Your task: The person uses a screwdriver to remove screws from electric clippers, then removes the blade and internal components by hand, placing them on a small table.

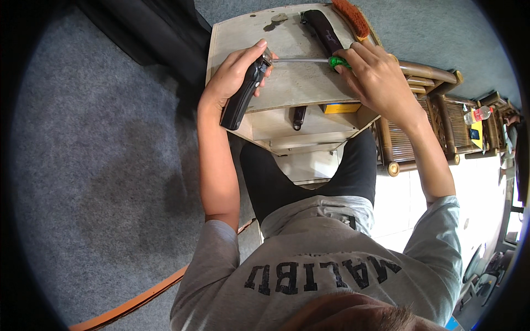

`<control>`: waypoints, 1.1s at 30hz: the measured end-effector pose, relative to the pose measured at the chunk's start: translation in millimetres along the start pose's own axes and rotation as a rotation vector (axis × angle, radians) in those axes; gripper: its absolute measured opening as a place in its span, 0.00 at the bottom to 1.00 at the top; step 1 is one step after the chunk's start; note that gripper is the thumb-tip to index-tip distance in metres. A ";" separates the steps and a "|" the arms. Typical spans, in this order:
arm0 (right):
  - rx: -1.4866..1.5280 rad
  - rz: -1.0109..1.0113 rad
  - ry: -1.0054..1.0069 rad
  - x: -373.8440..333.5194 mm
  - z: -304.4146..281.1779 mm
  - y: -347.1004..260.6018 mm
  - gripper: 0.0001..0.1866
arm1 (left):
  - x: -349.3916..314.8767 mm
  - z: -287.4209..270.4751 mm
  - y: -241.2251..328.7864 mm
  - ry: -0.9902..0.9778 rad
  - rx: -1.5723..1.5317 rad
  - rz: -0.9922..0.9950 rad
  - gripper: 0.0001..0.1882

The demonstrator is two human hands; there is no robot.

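A black hair clipper [243, 98] is gripped in my left hand [232, 74], its blade end up and turned inward. My right hand [375, 77] is closed round the green handle [338, 62] of a screwdriver. The thin metal shaft [302, 60] runs level to the left, and its tip reaches the clipper's blade end; the exact contact is too small to tell. Both hands are above the pale wooden table top [232, 41]. Just beyond my right hand lies a second dark clipper [322, 32].
An orange-brown bristle brush [353, 21] lies at the table's far right corner. In the open shelf below sit a small dark tool [298, 117] and a yellow box [340, 108]. Bamboo furniture [419, 129] stands to the right, with a bottle [478, 115] on it. Dark cloth [149, 33] hangs at the far left.
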State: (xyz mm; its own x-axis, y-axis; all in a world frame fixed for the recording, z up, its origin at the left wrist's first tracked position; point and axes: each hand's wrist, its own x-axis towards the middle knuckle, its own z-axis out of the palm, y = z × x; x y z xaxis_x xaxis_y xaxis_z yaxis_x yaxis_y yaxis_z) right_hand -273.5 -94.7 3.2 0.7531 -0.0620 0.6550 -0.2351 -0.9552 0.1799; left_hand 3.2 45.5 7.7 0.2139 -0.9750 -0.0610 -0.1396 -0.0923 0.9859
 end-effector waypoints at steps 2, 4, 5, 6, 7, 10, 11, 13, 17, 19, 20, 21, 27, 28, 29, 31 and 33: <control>0.005 -0.009 0.021 1.5 -2.7 1.2 0.12 | -0.2 0.8 0.4 0.001 0.024 -0.012 0.31; 0.007 -0.016 0.040 1.0 -5.7 -1.0 0.11 | -0.2 3.6 2.1 -0.010 0.026 -0.015 0.31; 0.036 0.081 -0.047 -0.4 -7.5 -6.9 0.10 | -1.1 3.8 2.2 -0.014 0.033 -0.018 0.31; 0.065 0.178 -0.133 -1.5 -8.3 -10.8 0.10 | -1.3 3.6 1.2 -0.013 0.033 -0.021 0.31; 0.068 0.178 -0.134 -2.0 -7.8 -12.1 0.10 | -1.5 3.3 0.0 -0.003 0.029 -0.020 0.30; 0.123 0.251 -0.197 -2.4 -5.8 -11.6 0.10 | -0.4 3.2 -0.1 0.013 0.027 -0.018 0.30; 0.046 0.193 -0.131 -4.1 -4.6 -9.5 0.11 | -0.1 3.5 0.1 0.019 0.028 -0.018 0.30; -0.029 0.134 -0.066 -4.6 -2.9 -5.3 0.12 | -0.1 4.0 0.6 0.022 0.028 -0.017 0.30; -0.040 0.076 -0.053 -2.3 -7.7 -5.2 0.16 | -0.7 4.3 -0.7 0.030 0.042 -0.009 0.30; 0.000 0.121 -0.098 -2.8 -7.8 -7.7 0.17 | 0.5 3.1 -2.1 0.017 0.035 -0.006 0.30; -0.009 0.121 -0.126 -3.2 -7.0 -7.6 0.18 | 1.1 2.5 -2.5 0.003 0.030 -0.002 0.30; -0.017 0.122 -0.154 -3.2 -6.2 -7.9 0.18 | 1.3 2.2 -2.7 0.005 0.028 -0.004 0.30; -0.109 0.075 -0.095 -0.7 -7.2 -5.3 0.15 | 1.6 1.7 -3.5 0.004 0.000 0.001 0.28; -0.108 0.074 -0.096 0.5 -8.2 -5.3 0.15 | 1.6 1.4 -3.3 -0.001 0.002 -0.001 0.28; -0.119 0.053 -0.085 2.2 -9.6 -5.0 0.15 | 1.8 1.1 -3.6 -0.007 0.004 -0.002 0.28; -0.130 0.032 -0.075 2.7 -9.7 -6.0 0.16 | 1.4 0.8 -2.9 -0.005 0.010 -0.002 0.28; -0.083 0.082 -0.106 1.1 -8.0 -8.5 0.15 | 1.3 0.3 -3.8 -0.004 0.015 -0.002 0.28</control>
State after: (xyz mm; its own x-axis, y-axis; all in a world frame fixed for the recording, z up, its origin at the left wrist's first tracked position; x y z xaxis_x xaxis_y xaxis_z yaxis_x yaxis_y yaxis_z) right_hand -275.6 -84.3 8.3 0.7888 -0.1734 0.5898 -0.3455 -0.9185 0.1921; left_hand 3.7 44.5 3.8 0.2106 -0.9755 -0.0640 -0.1536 -0.0976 0.9833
